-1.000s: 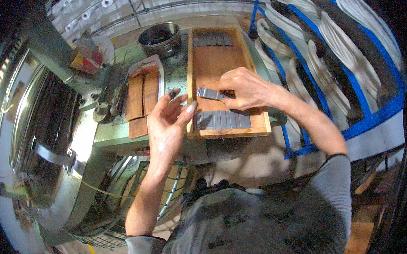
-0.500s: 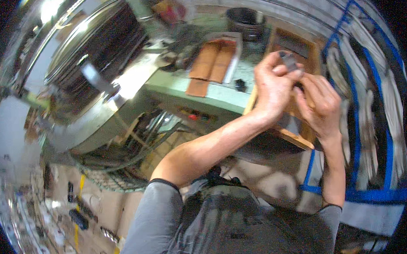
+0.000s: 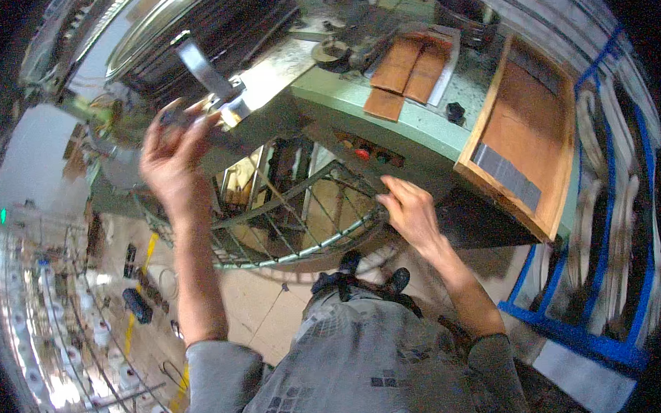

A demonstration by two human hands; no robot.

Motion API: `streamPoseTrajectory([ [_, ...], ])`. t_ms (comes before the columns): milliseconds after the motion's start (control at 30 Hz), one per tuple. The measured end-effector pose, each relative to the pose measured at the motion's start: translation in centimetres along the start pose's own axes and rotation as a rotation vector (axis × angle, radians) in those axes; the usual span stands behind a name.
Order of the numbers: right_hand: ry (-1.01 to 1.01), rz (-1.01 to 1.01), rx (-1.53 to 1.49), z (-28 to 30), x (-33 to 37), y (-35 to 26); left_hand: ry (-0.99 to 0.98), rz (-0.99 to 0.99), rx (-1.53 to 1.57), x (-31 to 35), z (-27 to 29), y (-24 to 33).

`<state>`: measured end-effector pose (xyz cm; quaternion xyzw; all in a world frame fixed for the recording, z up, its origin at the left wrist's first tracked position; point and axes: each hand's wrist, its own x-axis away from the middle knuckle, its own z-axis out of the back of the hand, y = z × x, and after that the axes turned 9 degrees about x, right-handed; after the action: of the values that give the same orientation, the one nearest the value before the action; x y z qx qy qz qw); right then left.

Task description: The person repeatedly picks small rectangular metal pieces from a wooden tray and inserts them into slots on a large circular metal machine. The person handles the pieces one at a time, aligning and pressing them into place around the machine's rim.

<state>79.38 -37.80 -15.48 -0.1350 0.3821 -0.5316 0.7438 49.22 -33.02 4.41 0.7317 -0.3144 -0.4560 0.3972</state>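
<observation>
My left hand (image 3: 173, 166) is raised at the left, close to the metal bracket (image 3: 205, 72) at the machine's edge. Its fingers pinch a small dark grey piece (image 3: 178, 118), blurred and partly covered by the fingers. At the middle right, my right hand (image 3: 414, 211) hangs in front of the green machine table (image 3: 340, 101). The fingers there are curled together near the thumb, and anything between them is too small or hidden to name. A wooden tray (image 3: 482, 133) lies right of that hand, with flat grey pieces (image 3: 507, 176) in it.
Brown pads (image 3: 407, 69) and a black knob (image 3: 455, 112) lie on the table by a dark pot (image 3: 466, 18). A big dark drum (image 3: 195, 41) stands at far left. Below the table curves a wire guard (image 3: 303, 249). A blue rack (image 3: 576, 336) with pale bundles stands right.
My hands have moved apart from over the wooden tray. The left swung left toward the bracket with the grey piece; the right dropped down and left. The view shifted.
</observation>
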Motion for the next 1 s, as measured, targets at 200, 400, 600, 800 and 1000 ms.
streamPoseTrajectory([
  [200, 0.242, 0.048, 0.326, -8.4, -5.4, -0.5, -0.017, -0.202, 0.004, -5.6, 12.9, 1.1],
  [400, 0.417, -0.099, 0.673, -11.8, -6.2, -0.7, -0.101, -0.171, 0.027, -12.2, 23.0, 0.8],
  [600, 0.355, -0.348, 0.861, -12.4, -5.6, 0.3, -0.138, 0.021, 0.055, -16.1, 28.7, -0.2],
  [800, 0.255, -0.488, 0.989, -12.4, -6.8, -2.6, -0.278, 0.005, 0.13, -17.9, 30.7, -1.7],
  [1000, 0.33, -0.36, 0.437, -12.4, -6.1, -13.7, -0.201, -0.03, 0.21, -17.6, 32.0, -1.8],
])
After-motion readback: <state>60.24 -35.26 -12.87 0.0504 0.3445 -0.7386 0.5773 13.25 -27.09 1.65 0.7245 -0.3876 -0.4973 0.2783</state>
